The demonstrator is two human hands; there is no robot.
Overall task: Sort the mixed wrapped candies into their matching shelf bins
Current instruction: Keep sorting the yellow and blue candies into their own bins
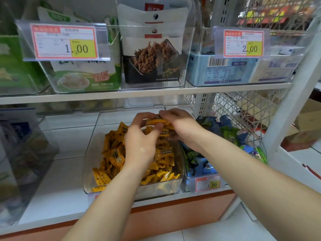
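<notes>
Left hand (141,141) and right hand (178,123) both close their grip on yellow candies (159,121) above the clear bin (86,171). The left tag (65,41) reads 1.00, the right tag (243,43) 2.00.

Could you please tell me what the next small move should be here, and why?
Probably open both hands and let the yellow candies drop into the clear bin right below. The left hand and right hand hold them together above that bin, which is full of matching yellow wrappers; the neighbouring bin holds blue and green ones.
</notes>
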